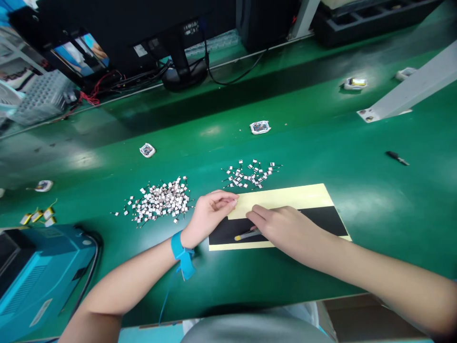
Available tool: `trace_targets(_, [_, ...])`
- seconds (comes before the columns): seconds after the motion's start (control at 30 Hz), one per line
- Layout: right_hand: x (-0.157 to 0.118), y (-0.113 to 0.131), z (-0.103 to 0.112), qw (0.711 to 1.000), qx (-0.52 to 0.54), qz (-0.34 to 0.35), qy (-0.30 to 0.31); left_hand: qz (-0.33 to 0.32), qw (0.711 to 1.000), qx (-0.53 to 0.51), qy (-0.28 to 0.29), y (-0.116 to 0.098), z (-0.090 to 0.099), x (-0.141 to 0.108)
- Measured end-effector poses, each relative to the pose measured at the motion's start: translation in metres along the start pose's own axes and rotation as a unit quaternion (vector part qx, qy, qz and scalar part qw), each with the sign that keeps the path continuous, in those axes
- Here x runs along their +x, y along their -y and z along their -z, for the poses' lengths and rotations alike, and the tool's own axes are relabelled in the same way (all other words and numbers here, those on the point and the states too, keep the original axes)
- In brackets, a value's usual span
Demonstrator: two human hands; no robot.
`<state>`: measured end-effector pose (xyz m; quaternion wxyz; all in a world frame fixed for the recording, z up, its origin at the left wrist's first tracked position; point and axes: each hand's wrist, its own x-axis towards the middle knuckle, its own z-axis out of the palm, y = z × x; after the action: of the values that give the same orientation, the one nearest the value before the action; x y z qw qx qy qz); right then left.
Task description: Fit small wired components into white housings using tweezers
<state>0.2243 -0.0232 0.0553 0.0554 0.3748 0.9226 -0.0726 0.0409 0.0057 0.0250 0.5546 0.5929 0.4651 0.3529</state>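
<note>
From here the right hand (280,226) covers much of the yellow-tipped tool (245,235), so I can't say what kind it is, and hides part of the black strip (321,220) beneath. Whether the left hand (209,213) pinches anything is too small to tell. The little parts (160,200) heaped on the left overlap too thickly to count. Far right, a white post (410,91) hides some of a pale case (404,73). The far monitor (143,21) is cut off above, its label (140,50) unreadable; the blue machine (53,271) is cut off at the left.
</note>
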Motion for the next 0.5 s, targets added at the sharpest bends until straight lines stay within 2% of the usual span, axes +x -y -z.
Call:
trace_targets(0.17, [0.001,-0.004,-0.001,0.998,0.062,-0.011,0.002,0.005,1.0,0.0,0.0,0.0,-0.001,0.0])
trace_targets(0.3, [0.005,-0.008,-0.004,0.988,0.152,-0.039,-0.007,-0.024,1.0,0.013,-0.002,-0.001,-0.001,0.0])
trace_targets(0.4, [0.01,-0.015,-0.007,0.968,0.235,-0.081,-0.033,-0.063,0.997,0.037,-0.006,0.0,0.0,-0.001])
trace_targets(0.5, [0.014,-0.021,-0.008,0.934,0.319,-0.141,-0.076,-0.104,0.992,0.073,-0.015,0.0,0.001,-0.002])
